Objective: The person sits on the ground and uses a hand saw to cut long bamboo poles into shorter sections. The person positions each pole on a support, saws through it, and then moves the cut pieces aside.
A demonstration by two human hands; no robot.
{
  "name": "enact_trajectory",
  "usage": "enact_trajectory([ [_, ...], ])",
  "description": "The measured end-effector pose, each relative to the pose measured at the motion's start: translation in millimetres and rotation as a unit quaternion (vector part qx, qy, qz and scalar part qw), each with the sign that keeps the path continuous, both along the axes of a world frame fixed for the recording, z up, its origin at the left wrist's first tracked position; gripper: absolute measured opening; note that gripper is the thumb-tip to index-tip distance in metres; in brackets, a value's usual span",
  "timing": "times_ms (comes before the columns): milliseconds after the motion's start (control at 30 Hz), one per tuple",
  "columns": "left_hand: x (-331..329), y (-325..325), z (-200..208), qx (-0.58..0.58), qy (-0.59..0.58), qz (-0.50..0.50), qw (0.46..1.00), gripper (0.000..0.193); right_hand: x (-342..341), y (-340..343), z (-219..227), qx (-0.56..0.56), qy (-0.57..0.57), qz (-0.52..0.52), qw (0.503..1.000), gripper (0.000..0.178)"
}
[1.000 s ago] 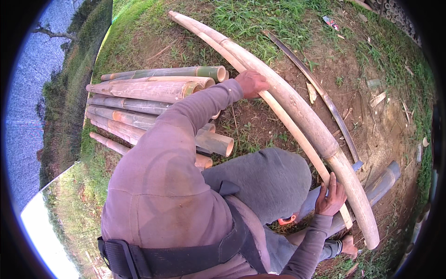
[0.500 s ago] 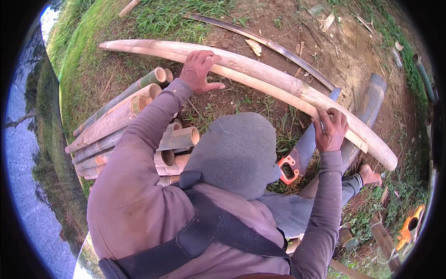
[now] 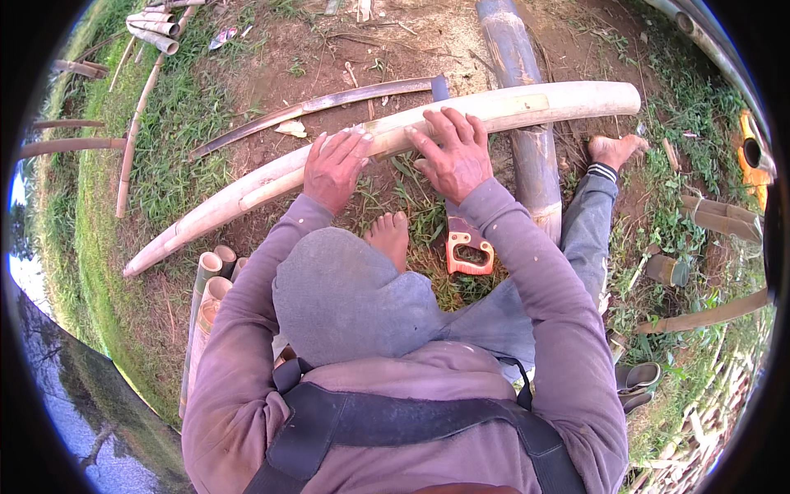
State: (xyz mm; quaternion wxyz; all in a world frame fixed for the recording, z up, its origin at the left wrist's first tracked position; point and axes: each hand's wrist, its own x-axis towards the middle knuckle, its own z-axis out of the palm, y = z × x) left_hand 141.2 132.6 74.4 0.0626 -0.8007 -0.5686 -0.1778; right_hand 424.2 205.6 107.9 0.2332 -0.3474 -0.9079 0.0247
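A long, pale bamboo pole (image 3: 576,100) lies crosswise before me, its right part over a thicker dark bamboo pole (image 3: 536,177). Along its near side runs a narrow pale bamboo strip (image 3: 267,188). My left hand (image 3: 332,171) rests with stretched fingers on the pole's middle, left of my right hand. My right hand (image 3: 453,158) lies over strip and pole, fingers spread and thumb apart; its palm side is hidden. Below the right hand is a handsaw (image 3: 471,257) with an orange handle, its blade partly covered by my hand and the pole.
A dark split bamboo length (image 3: 271,121) lies beyond the pole. Cut bamboo tubes (image 3: 207,265) are stacked at my left. My bare feet (image 3: 387,239) are on the near side. An orange tool (image 3: 752,156) and several bamboo pieces (image 3: 720,216) lie at right.
My view has swung to the right. My hands are closer together: the right moved leftward along the pole, letting go of the strip's right end, and the left now lies on the pole.
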Motion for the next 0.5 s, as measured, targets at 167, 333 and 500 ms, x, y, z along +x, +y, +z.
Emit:
enact_trajectory([
  [167,1.6,0.7,3.8,0.001,0.003,-0.004,1.0,0.043,63.6,-115.0,-50.0,-0.342,-0.372,0.103,0.857,0.026],
  [333,8.0,-7.6,17.1,-0.007,0.039,-0.008,0.999,0.046,72.1,-178.3,-115.6,-0.31,-0.489,0.05,0.814,0.028],
  [500,9.2,2.3,18.3,-0.002,0.066,0.001,0.998,0.048,78.1,-169.6,-94.5,-0.308,-0.36,-0.002,0.88,0.024],
])
